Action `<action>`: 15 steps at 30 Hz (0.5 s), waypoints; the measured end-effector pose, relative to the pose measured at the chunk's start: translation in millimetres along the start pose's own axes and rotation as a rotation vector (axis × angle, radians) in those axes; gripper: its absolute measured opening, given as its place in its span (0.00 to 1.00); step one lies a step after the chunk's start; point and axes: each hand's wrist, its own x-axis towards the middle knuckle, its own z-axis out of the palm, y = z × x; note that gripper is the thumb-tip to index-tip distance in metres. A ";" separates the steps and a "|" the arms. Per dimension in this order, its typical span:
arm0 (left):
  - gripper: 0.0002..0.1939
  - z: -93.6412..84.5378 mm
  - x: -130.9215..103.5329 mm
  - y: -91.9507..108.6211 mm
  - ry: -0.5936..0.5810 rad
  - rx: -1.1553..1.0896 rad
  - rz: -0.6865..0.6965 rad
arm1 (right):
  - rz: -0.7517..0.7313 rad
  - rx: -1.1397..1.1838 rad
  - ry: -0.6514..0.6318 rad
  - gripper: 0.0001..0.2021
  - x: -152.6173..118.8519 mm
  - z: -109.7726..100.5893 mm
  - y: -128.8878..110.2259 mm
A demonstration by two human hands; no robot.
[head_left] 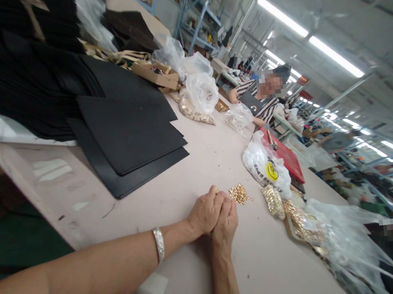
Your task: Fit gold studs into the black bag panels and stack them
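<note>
My left hand (204, 215), with a silver bracelet (159, 245) on its wrist, is closed and pressed against my right hand (225, 219). The fingers of both hands are curled together above the pale table (174, 201). Whatever lies inside them, if anything, is hidden. Just past my fingertips sits a small heap of shiny gold metal pieces (238, 194), with a few loose ones at its edge.
Stacked black sheets (135, 130) cover the far left. Along the right lie a printed plastic bag (267, 165), a bag of gold pieces (273, 202) and a clear plastic bag (350, 238). Bagged parts (195, 105) stand farther back. A co-worker (256, 96) sits across the table.
</note>
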 end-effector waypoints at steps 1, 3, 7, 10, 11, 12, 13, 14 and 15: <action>0.14 -0.4 0.2 -0.4 -0.012 0.011 0.011 | -0.005 -0.013 0.016 0.23 -0.7 0.3 0.1; 0.14 -1.4 0.1 -0.3 -0.028 0.027 0.019 | -0.003 -0.046 0.046 0.23 -1.8 0.6 1.0; 0.13 -2.9 -0.7 1.4 -0.048 0.038 0.013 | -0.023 -0.118 0.071 0.22 -2.7 -0.9 3.5; 0.13 -3.2 -0.8 1.7 -0.062 0.030 0.008 | -0.048 -0.138 0.073 0.20 -3.5 -2.9 3.7; 0.13 -3.1 -0.7 1.4 -0.065 0.028 0.007 | -0.048 -0.127 0.066 0.20 -3.8 -3.3 3.3; 0.13 -2.9 -0.4 1.0 -0.064 0.027 0.004 | -0.042 -0.114 0.055 0.20 -4.1 -3.4 2.8; 0.12 -2.7 -0.1 0.4 -0.061 0.027 0.000 | -0.037 -0.105 0.044 0.20 -4.4 -3.3 2.2; 0.12 -2.5 0.2 -0.1 -0.054 0.026 -0.007 | -0.034 -0.103 0.041 0.20 -4.4 -3.0 1.7; 0.12 -2.3 0.6 -0.6 -0.047 0.025 -0.015 | -0.037 -0.107 0.048 0.20 -4.3 -2.6 1.3</action>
